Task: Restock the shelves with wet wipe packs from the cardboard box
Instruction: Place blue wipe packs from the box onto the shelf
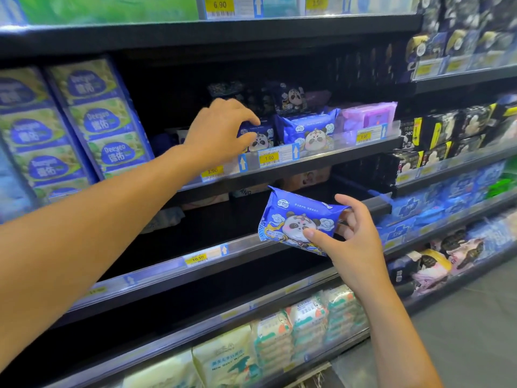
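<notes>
we've a blue plastic panda wipe pack (263, 139) on the black metal shelf (330, 161), left of its twin (310, 133); third pack (293, 219) below.

blue panda packs (298, 222) (309, 133) (258, 138): three; pink pack (366, 117): one; hands (218, 133) (355, 242): two

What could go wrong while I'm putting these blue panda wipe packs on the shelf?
1. The right hand pinches the held pack by one end only, out in front of the shelves; it could slip and drop.
2. The left hand grips the shelf pack right beside the neighbouring pack; a rough shove could topple that row behind the clear rail.
</notes>
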